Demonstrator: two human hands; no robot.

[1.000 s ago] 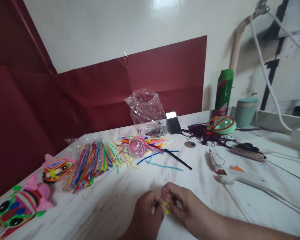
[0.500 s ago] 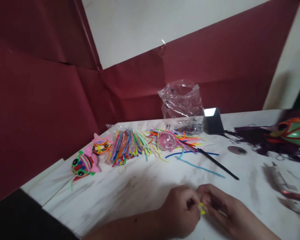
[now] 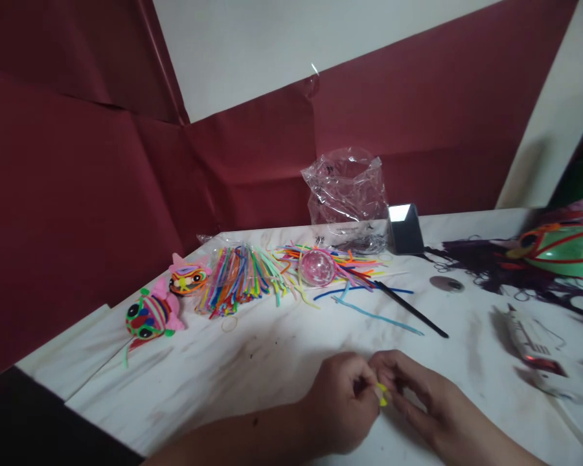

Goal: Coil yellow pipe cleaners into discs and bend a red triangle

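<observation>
Low in the view, my left hand (image 3: 342, 402) and my right hand (image 3: 420, 391) meet just above the marbled white table (image 3: 214, 395). Between their fingertips is a small bright yellow piece of pipe cleaner (image 3: 382, 394), mostly covered by the fingers. My left hand is curled closed, its thumb and forefinger pinching the piece. From the other side, the fingers of my right hand pinch it too. Beyond my hands lie a black pipe cleaner (image 3: 415, 312), a light blue one (image 3: 379, 315) and a dark blue one (image 3: 330, 293).
Bundled coloured pipe cleaners (image 3: 238, 278) lie at the back, beside a clear pink ball (image 3: 317, 267). Two decorated fish figures (image 3: 148, 315) are at left. A clear plastic bag (image 3: 347, 188) and a dark phone-like slab (image 3: 405, 230) stand behind. A glue gun (image 3: 534, 346) lies at right.
The whole scene has shifted slightly left and up as the view turned. Both hands still pinch the yellow piece, with only slight finger movement.
</observation>
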